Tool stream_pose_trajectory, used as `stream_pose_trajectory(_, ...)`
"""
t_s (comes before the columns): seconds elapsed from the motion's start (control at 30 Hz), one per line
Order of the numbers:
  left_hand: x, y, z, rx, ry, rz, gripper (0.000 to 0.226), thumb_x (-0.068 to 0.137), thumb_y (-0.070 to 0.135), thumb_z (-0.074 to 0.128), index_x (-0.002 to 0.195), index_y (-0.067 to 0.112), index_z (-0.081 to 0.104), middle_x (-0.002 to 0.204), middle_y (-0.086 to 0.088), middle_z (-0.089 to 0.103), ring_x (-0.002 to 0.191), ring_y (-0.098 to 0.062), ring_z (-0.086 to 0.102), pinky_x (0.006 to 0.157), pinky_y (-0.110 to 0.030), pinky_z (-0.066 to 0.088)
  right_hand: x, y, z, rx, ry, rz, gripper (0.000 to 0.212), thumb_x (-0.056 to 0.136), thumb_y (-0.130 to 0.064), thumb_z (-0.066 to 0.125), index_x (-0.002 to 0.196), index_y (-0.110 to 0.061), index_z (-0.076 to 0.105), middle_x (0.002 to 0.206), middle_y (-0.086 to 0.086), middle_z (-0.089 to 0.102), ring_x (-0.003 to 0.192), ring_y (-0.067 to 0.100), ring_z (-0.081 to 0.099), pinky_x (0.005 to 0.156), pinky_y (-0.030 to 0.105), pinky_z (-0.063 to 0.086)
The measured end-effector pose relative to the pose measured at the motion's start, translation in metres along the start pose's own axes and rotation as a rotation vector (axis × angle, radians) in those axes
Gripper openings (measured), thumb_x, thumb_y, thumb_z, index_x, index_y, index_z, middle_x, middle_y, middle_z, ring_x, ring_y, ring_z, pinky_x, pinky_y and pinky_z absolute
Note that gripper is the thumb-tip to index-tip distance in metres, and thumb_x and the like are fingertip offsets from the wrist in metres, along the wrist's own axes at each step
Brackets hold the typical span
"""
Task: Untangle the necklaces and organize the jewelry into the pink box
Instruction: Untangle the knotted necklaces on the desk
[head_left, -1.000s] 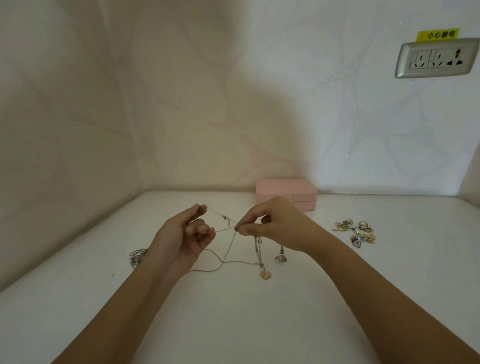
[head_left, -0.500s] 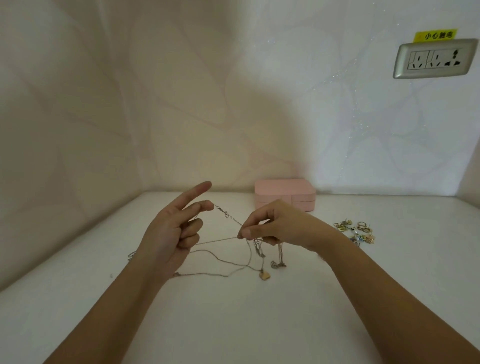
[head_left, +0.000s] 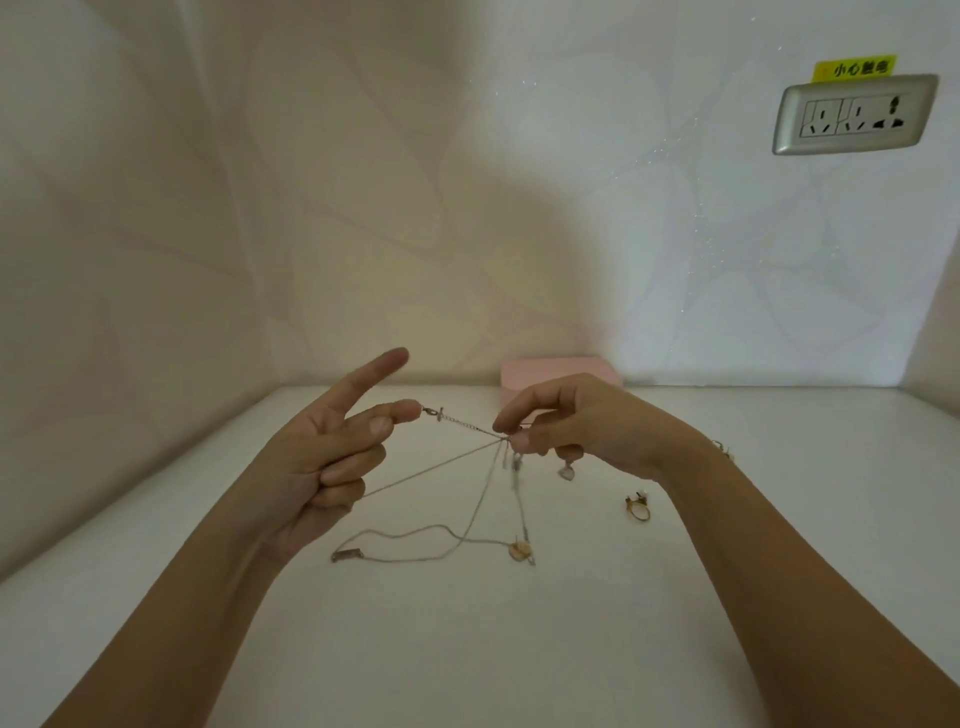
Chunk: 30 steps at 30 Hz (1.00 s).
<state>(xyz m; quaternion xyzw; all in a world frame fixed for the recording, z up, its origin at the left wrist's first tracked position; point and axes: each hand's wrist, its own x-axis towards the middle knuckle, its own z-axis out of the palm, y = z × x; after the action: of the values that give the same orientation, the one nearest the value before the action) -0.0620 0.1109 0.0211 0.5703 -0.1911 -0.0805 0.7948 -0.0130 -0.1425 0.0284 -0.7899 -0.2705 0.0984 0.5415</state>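
Between the pinching left hand (head_left: 322, 460) and pinching right hand (head_left: 582, 423), tangled necklaces (head_left: 467, 424) stretch taut.

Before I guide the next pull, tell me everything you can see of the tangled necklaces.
The tangled necklaces are thin silvery chains. The left hand pinches a clasp end, the right hand pinches the knot, and the stretch between is taut. Blurred strands fan down from the knot; a slack loop with a pale gold pendant lies on the white table.

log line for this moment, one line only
phase: untangling | left hand: pinches clasp | right hand: pinches necklaces at tangle | pink box: closed | ring: on table
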Motion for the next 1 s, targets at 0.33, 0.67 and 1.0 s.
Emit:
stream_pose_trajectory(0.33, -0.004, -0.006, 0.009, 0.516, 0.028, -0.421, 0.046, 0.088, 0.05, 0.058, 0.095, 0.004, 0.059, 0.054, -0.009, 0.055, 0.03, -0.007, 0.027, 0.041, -0.022, 0.017, 0.011, 0.017, 0.004, -0.335, 0.18, 0.024, 0.017, 0.088, -0.002, 0.063, 0.097, -0.011, 0.075, 0.083, -0.006, 0.071, 0.064, -0.013, 0.058, 0.057, 0.003, 0.04)
stream_pose_trajectory(0.67, -0.003, -0.011, 0.009, 0.87, -0.124, -0.593, 0.014, 0.081, 0.023, 0.072, 0.086, 0.011, 0.071, 0.083, -0.008, 0.074, 0.042, -0.007, 0.042, 0.043, -0.016, 0.033, 0.017, 0.02, 0.01, -0.348, 0.221, 0.062, 0.014, 0.087, -0.012, 0.064, 0.081, -0.022, 0.072, 0.077, -0.009, 0.069, 0.065, -0.002, 0.053, 0.065, 0.016, 0.04)
stream_pose_trajectory(1.0, -0.007, -0.019, 0.026, 1.317, -0.164, -0.515, 0.104, 0.041, 0.074, 0.068, 0.134, 0.043, 0.032, 0.115, 0.029, 0.049, 0.086, 0.004, 0.053, 0.075, -0.015, 0.04, 0.019, 0.018, 0.014, 0.152, 0.21, 0.297, 0.018, 0.096, -0.017, 0.055, 0.081, -0.009, 0.06, 0.081, 0.006, 0.071, 0.05, 0.008, 0.03, 0.044, 0.017, 0.024)
